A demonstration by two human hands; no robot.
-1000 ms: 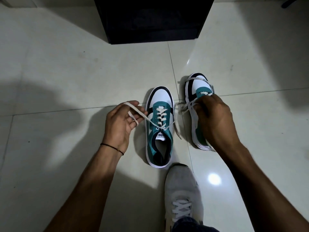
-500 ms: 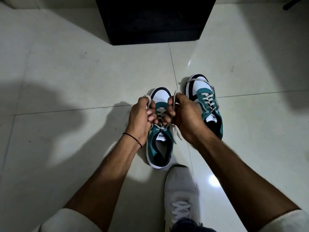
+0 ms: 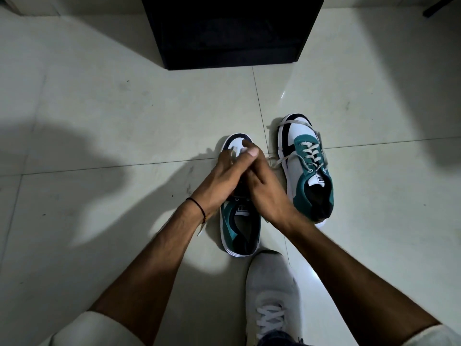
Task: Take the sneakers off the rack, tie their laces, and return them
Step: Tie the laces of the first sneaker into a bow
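- Both hands meet over the near sneaker (image 3: 239, 221) at its lace area; left hand (image 3: 219, 181) and right hand (image 3: 264, 191) pressed together, fingers overlapping.
- Left fingers (image 3: 228, 156) pinch a white lace (image 3: 234, 152) just above the toe cap; right-hand fingers curled tight against the left, what they hold is hidden.
- Near sneaker: teal, white, black trim, tongue label showing, heel toward the person.
- Second sneaker (image 3: 306, 168) just right of the near sneaker, apart from it, laces loose and trailing over its toe.
- Dark rack (image 3: 232, 31) well beyond the near sneaker; bare tile floor (image 3: 112, 116) left of it.
- Person's grey shoe (image 3: 272, 295) just behind its heel.
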